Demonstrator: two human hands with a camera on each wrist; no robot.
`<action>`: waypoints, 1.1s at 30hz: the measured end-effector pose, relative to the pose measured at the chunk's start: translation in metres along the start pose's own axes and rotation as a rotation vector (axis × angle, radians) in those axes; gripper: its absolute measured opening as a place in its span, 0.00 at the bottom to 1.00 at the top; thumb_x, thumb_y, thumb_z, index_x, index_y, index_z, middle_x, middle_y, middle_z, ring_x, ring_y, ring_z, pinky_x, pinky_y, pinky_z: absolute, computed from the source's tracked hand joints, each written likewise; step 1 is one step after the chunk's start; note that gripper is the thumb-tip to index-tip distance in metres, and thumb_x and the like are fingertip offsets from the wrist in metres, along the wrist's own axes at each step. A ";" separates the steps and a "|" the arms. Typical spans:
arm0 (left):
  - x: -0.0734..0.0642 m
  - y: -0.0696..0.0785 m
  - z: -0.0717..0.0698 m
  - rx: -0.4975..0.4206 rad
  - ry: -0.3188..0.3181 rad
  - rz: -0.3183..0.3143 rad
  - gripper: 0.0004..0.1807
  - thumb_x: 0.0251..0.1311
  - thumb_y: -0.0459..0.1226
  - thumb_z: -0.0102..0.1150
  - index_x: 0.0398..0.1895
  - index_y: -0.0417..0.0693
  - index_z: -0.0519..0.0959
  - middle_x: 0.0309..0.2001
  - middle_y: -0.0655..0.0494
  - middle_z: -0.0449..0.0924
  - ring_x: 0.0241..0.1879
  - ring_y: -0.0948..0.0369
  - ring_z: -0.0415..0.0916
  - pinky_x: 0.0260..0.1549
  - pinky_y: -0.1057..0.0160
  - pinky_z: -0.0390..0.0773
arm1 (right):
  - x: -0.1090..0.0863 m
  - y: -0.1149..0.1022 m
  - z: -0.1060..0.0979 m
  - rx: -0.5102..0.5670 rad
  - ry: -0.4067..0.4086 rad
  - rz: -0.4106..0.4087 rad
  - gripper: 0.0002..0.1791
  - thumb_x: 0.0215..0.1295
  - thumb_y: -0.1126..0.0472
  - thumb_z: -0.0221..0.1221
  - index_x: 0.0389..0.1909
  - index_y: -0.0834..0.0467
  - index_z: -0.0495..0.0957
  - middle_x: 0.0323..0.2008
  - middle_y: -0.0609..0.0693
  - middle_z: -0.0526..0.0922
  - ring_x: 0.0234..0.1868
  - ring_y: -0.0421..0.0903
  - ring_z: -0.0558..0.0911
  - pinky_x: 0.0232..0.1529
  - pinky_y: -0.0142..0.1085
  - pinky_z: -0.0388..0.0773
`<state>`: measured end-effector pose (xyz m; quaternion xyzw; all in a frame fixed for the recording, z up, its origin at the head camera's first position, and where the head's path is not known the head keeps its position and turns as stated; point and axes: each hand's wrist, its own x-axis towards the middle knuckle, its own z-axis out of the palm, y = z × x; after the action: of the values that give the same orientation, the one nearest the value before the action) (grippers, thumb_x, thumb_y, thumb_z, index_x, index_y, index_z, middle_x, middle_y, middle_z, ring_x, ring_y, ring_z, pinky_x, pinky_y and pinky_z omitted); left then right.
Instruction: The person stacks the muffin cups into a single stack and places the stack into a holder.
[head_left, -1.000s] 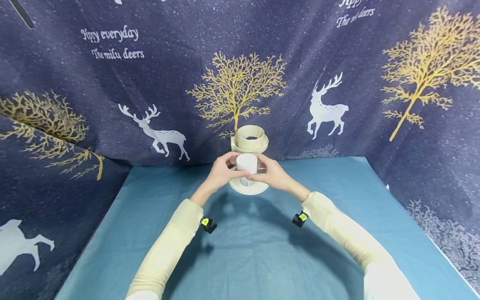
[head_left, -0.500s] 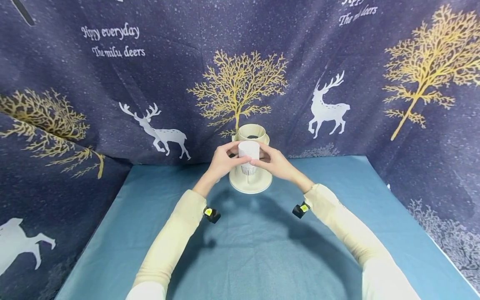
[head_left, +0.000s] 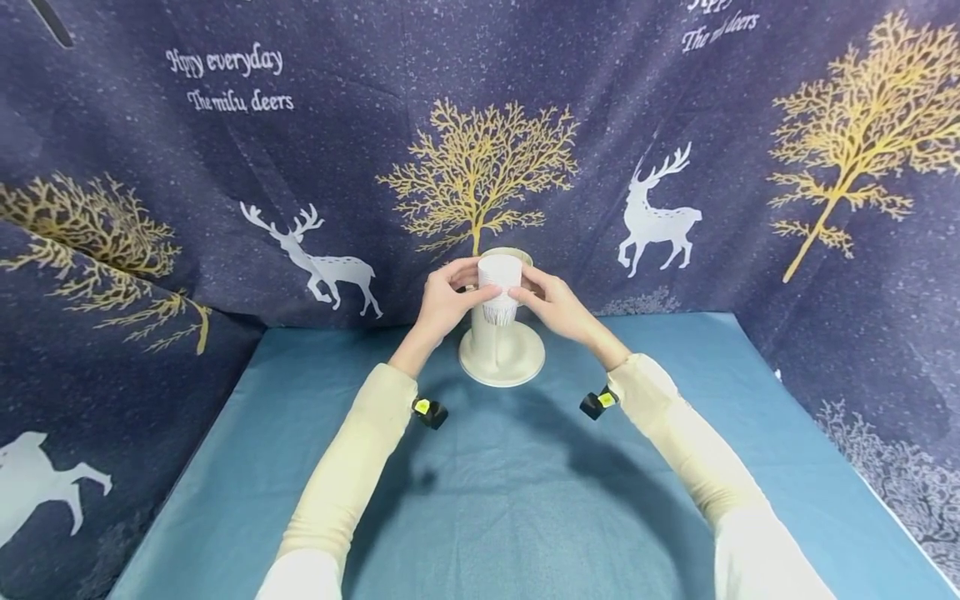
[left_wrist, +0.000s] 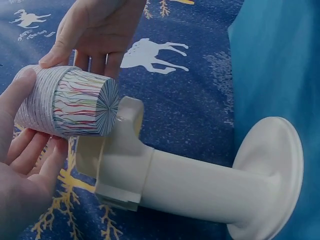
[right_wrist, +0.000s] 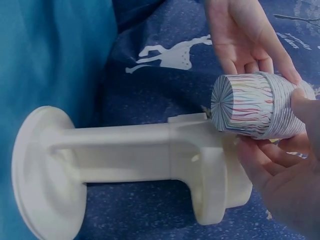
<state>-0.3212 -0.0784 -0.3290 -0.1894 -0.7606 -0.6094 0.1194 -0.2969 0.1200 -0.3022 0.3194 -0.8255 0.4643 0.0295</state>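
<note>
Both hands hold a stack of nested paper baking cups (head_left: pixel 500 287) in front of the ring-shaped holder at the top of a cream stand (head_left: pixel 513 354). The left hand (head_left: pixel 448 298) grips the stack's left side. On the right side, the right hand (head_left: pixel 557 307) grips it, both thumbs in front. In the left wrist view, the cups (left_wrist: pixel 80 102) show coloured wavy stripes and a base with radiating lines. That base is level with the holder's upper part and visible outside it. The right wrist view shows the stand's column (right_wrist: pixel 125 150) below the cups (right_wrist: pixel 250 102). The stack hides most of the ring in the head view.
A blue cloth (head_left: pixel 517 500) covers the table, on which the stand's round base rests near the back edge. Behind rises a dark blue curtain (head_left: pixel 337 167) with white deer and golden trees. Small black cameras (head_left: pixel 430 412) sit at the wrists.
Both hands have raised the stack of paper baking cups from low in front of the stand's column to the level of its ring. The stand has stayed in place.
</note>
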 end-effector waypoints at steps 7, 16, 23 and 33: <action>0.012 0.012 0.000 -0.030 0.003 0.027 0.28 0.47 0.42 0.68 0.55 0.52 0.74 0.48 0.48 0.80 0.48 0.58 0.76 0.53 0.57 0.71 | 0.008 -0.003 -0.005 0.017 0.114 -0.026 0.29 0.66 0.61 0.52 0.67 0.61 0.57 0.55 0.62 0.74 0.52 0.56 0.77 0.50 0.44 0.74; 0.023 0.022 0.000 -0.076 -0.013 0.013 0.28 0.51 0.39 0.65 0.58 0.53 0.72 0.50 0.48 0.77 0.50 0.57 0.74 0.56 0.56 0.69 | 0.018 -0.003 -0.009 0.066 0.208 -0.055 0.28 0.64 0.65 0.53 0.65 0.64 0.60 0.57 0.64 0.67 0.54 0.60 0.75 0.52 0.46 0.73; 0.034 0.023 -0.003 -0.064 0.003 0.017 0.27 0.51 0.41 0.65 0.57 0.52 0.73 0.50 0.49 0.78 0.49 0.58 0.75 0.58 0.55 0.65 | 0.027 -0.010 -0.013 0.097 0.216 -0.020 0.28 0.65 0.64 0.53 0.65 0.63 0.59 0.56 0.63 0.66 0.55 0.59 0.75 0.53 0.44 0.73; 0.044 0.029 -0.002 -0.119 0.032 0.016 0.28 0.52 0.39 0.64 0.59 0.49 0.70 0.54 0.49 0.75 0.53 0.58 0.73 0.57 0.58 0.68 | 0.037 -0.010 -0.017 0.071 0.249 -0.077 0.31 0.65 0.63 0.53 0.68 0.55 0.54 0.55 0.63 0.66 0.53 0.60 0.76 0.52 0.47 0.73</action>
<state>-0.3483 -0.0683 -0.2852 -0.1926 -0.7194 -0.6555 0.1251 -0.3250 0.1112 -0.2726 0.2916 -0.7857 0.5277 0.1384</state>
